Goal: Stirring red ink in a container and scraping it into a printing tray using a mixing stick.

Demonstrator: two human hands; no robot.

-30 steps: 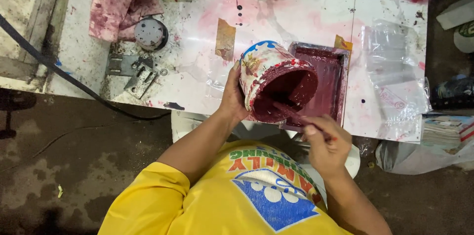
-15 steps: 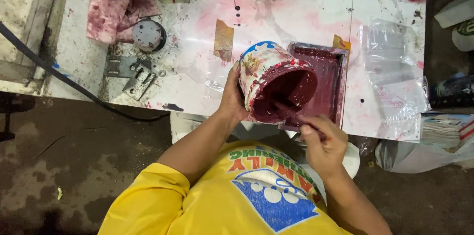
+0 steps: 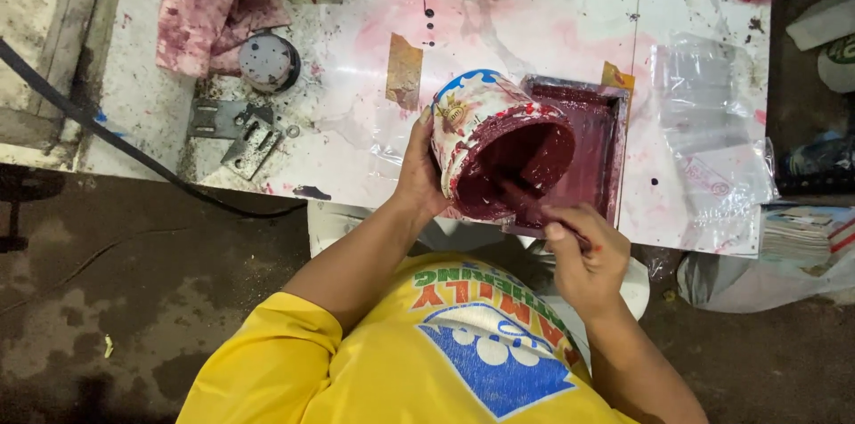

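Left hand (image 3: 419,176) tilts paint tub (image 3: 494,148); right hand (image 3: 583,255) grips stick (image 3: 525,201)

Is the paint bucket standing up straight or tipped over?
Tipped. The bucket leans on its side over the red tray, its open mouth showing dark red paint inside. The left hand holds it; the right hand pokes a stick in.

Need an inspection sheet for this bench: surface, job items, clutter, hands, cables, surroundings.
Surface: white table, stained pink and red.
Job's things: paint bucket tilted over dark red tray; thin stick reaches into the bucket.
Clutter: stained rag, round lid, metal brackets, plastic sheets.
Hands: left hand in a grip on the bucket's side; right hand holds the stick.
Cables: black cable crosses the table's left edge.
Surroundings: dark stained floor.
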